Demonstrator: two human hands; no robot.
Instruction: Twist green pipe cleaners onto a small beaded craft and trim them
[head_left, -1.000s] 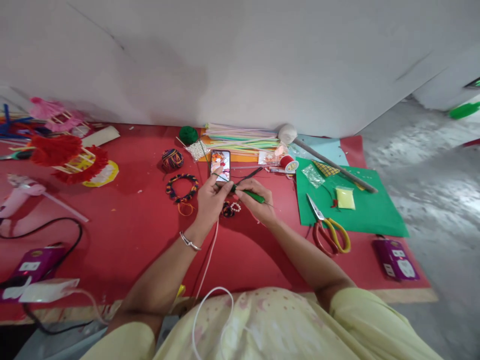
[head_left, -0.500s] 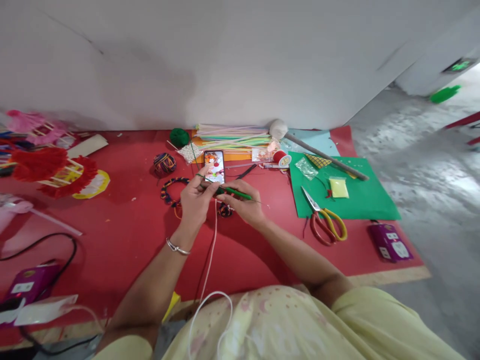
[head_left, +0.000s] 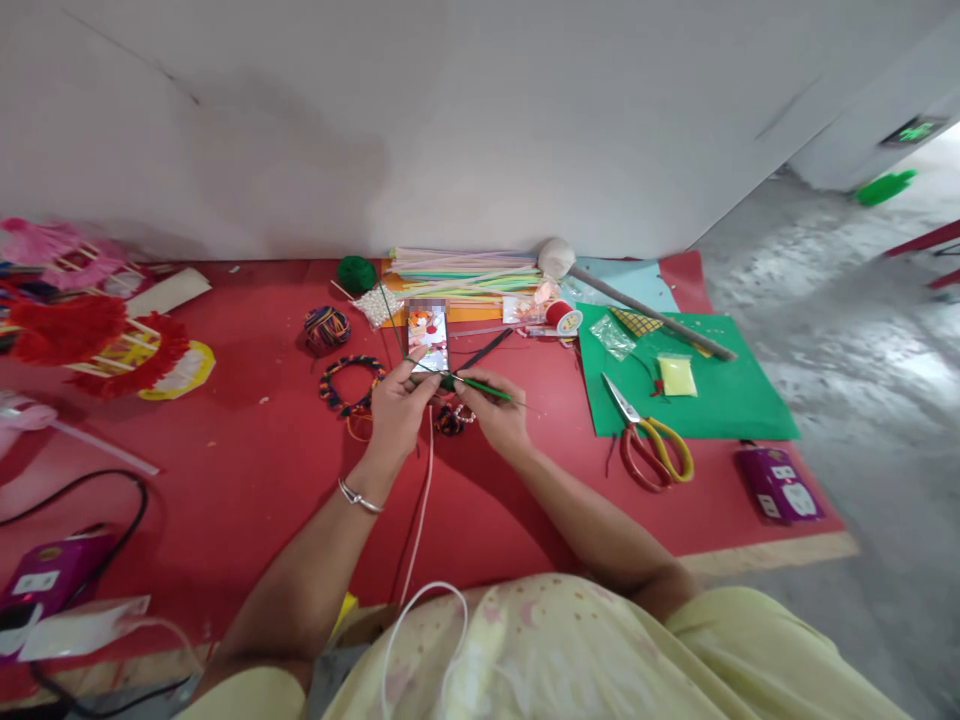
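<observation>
My left hand [head_left: 397, 410] and my right hand [head_left: 499, 412] meet over the red mat [head_left: 247, 440]. Between them runs a thin green-wrapped wire [head_left: 480, 386]; my right fingers pinch it, and my left fingers pinch a green thread [head_left: 391, 320] that leads up to a green yarn ball [head_left: 356, 272]. A phone [head_left: 428, 335] lies just beyond my hands. A small beaded ring [head_left: 454, 418] rests below them, and a multicoloured yarn-wrapped bangle [head_left: 346, 383] sits to the left.
Red-and-yellow scissors [head_left: 646, 440] lie on a green sheet [head_left: 720, 400] at the right, with a red thread spool [head_left: 559, 317] and a stack of coloured strips [head_left: 465, 272] by the wall. A purple power strip [head_left: 780, 483] is at far right, another [head_left: 45, 578] at left, with tasselled crafts [head_left: 82, 335].
My hands have stayed together on the green wire, shifting slightly; the wire's tip has tilted a little. The view swung left and then settled.
</observation>
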